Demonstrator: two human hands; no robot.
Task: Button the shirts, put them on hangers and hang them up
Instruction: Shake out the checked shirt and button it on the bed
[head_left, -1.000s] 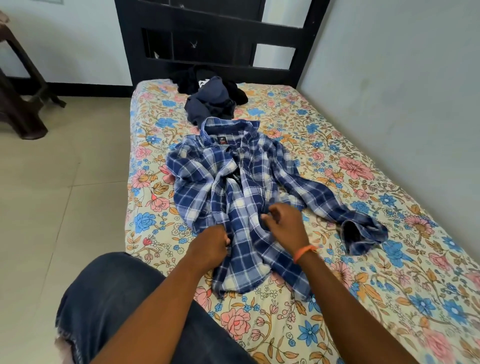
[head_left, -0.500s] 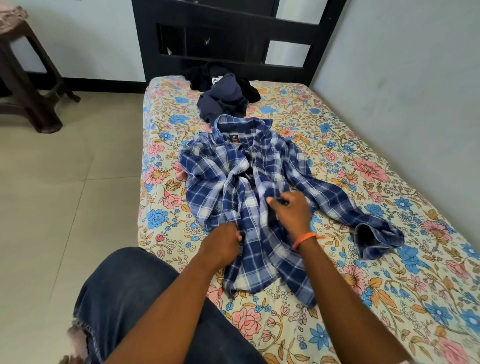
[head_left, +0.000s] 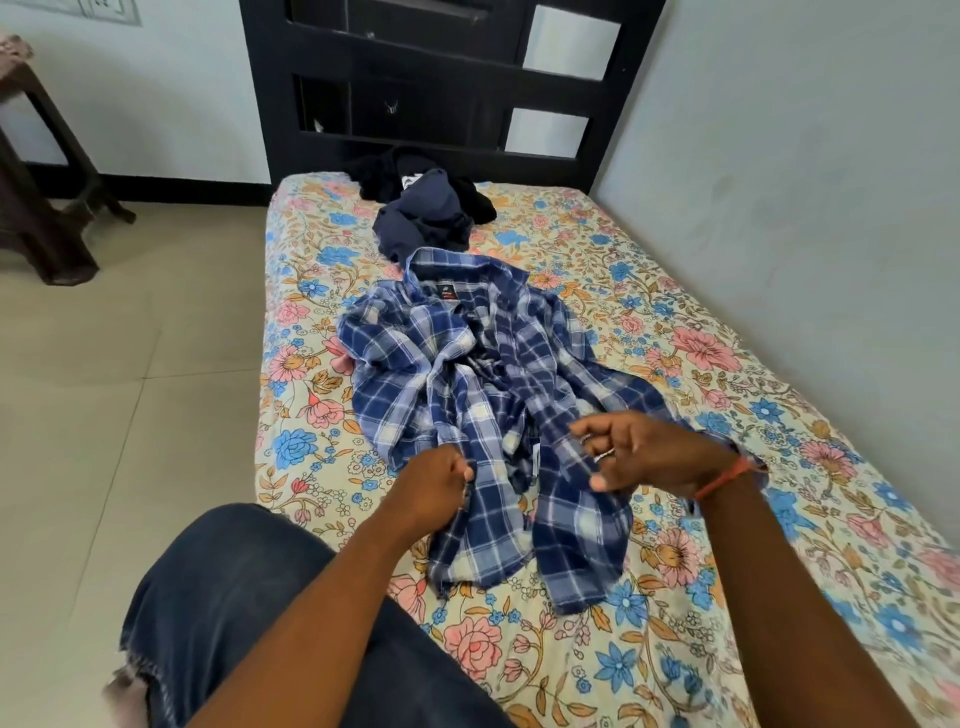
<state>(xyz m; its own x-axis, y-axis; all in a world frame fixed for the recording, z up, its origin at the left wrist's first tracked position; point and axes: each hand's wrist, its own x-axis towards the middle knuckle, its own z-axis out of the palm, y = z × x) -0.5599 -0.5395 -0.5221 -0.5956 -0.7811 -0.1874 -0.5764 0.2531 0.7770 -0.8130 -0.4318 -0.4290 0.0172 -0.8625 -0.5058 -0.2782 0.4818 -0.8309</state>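
In the head view, a blue-and-white checked cotton shirt (head_left: 483, 415) is seen spread, crumpled and unbuttoned, on the middle of a flower-printed bed sheet (head_left: 675, 597), collar pointing to the black wooden headboard (head_left: 447, 83). Between the collar and the headboard, a heap of dark navy and black garments (head_left: 431, 208) is piled. The left front edge of the shirt, near its hem, is pinched by the left hand (head_left: 439, 486), whose fingers are curled tight on the cloth. The right hand (head_left: 644, 457) is held just above the shirt's right front panel with fingers loosely bent; whether any cloth is caught in them cannot be told. An orange thread band (head_left: 724, 475) is worn on that wrist.

The shirt is judged light, soft and limp: it will sag and fold wherever it is not supported. It is best taken by the two front plackets, close to each button and its hole, and later by the shoulders for the hanger.
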